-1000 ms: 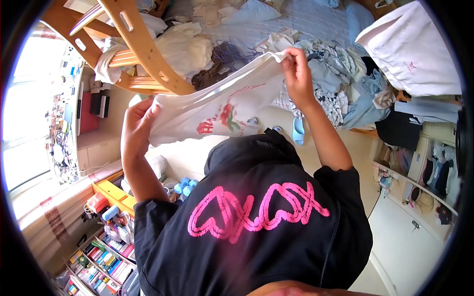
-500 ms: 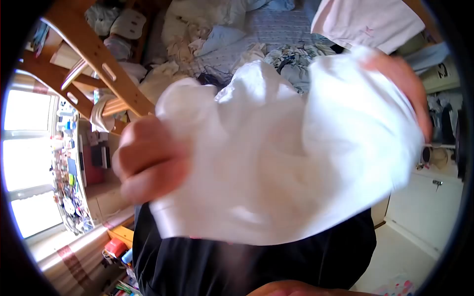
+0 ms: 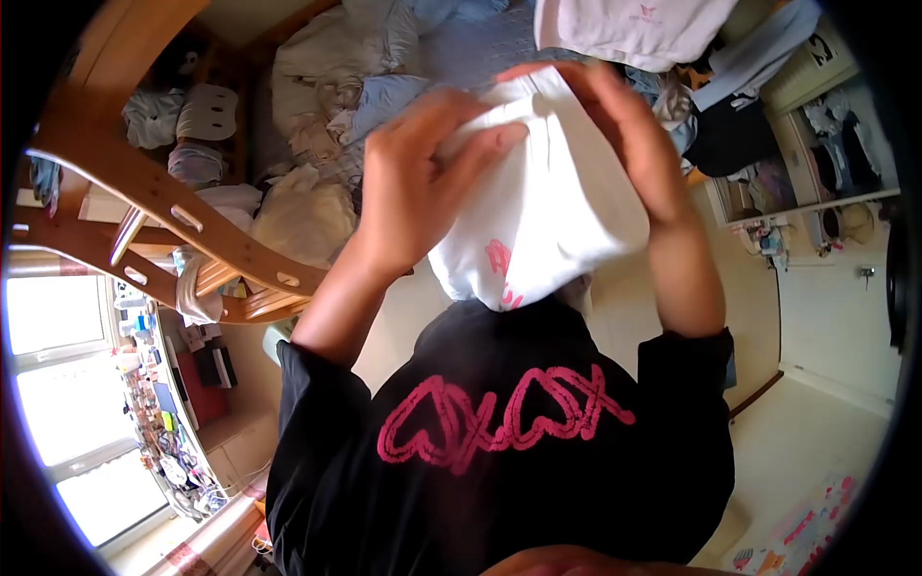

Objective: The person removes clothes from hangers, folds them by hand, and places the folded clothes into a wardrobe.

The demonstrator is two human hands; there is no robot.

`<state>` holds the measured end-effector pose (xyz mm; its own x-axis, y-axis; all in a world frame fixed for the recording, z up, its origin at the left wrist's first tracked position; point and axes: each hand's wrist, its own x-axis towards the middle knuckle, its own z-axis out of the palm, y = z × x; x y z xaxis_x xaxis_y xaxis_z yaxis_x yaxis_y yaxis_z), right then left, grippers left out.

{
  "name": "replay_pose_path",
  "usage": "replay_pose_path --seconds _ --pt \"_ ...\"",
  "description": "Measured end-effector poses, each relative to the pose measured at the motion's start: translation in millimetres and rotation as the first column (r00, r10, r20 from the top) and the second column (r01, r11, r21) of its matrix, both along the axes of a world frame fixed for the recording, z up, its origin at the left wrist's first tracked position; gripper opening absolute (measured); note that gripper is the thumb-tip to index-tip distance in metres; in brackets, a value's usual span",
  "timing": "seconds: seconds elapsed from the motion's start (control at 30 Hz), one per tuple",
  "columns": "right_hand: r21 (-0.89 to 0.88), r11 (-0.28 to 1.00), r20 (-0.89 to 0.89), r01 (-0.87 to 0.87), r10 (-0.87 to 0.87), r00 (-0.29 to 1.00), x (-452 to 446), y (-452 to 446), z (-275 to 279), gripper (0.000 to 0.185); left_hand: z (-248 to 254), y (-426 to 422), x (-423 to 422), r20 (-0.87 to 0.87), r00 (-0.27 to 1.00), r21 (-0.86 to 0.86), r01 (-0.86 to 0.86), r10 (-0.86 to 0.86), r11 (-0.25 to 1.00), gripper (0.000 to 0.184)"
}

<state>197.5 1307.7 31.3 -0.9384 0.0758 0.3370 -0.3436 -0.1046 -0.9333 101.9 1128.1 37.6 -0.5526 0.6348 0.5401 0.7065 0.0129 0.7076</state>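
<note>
A white garment (image 3: 557, 202) with a pink print low on its left side is held up in front of my chest, folded into a compact bundle. My left hand (image 3: 418, 178) grips its upper left edge, the thumb lying across the front and the fingers partly behind the cloth. On the other side, my right hand (image 3: 634, 144) curls around the top and right edge, its fingers partly hidden by the fabric. Whether the garment is a T-shirt or another piece, I cannot tell.
Beyond my hands is a bed (image 3: 461, 58) with rumpled clothes and bedding. A pink garment (image 3: 634, 34) lies at its right. A wooden bunk-bed ladder (image 3: 163, 182) stands to the left, near a cluttered desk (image 3: 173, 422) by the window. Open shelves (image 3: 807, 158) and a white cabinet (image 3: 836, 307) are on the right.
The white garment was spread wide between my hands and blurred; now it is bunched smaller and higher. My hands have come closer together, and its pink print has come into view.
</note>
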Motion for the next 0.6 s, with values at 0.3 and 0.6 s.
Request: replay_pose_path --seconds 0.3,0.6 --pt "0.644 0.740 0.179 0.193 -0.391 0.903 79 58 31 0.031 -7 83 29 -0.403 0.908 0.035 0.142 -0.116 0.989 0.023" --pt "0.654 0.662 0.096 0.366 -0.553 0.828 186 143 16 0.016 -45 169 66 -0.297 0.812 -0.279 0.429 -0.502 0.859 0.030"
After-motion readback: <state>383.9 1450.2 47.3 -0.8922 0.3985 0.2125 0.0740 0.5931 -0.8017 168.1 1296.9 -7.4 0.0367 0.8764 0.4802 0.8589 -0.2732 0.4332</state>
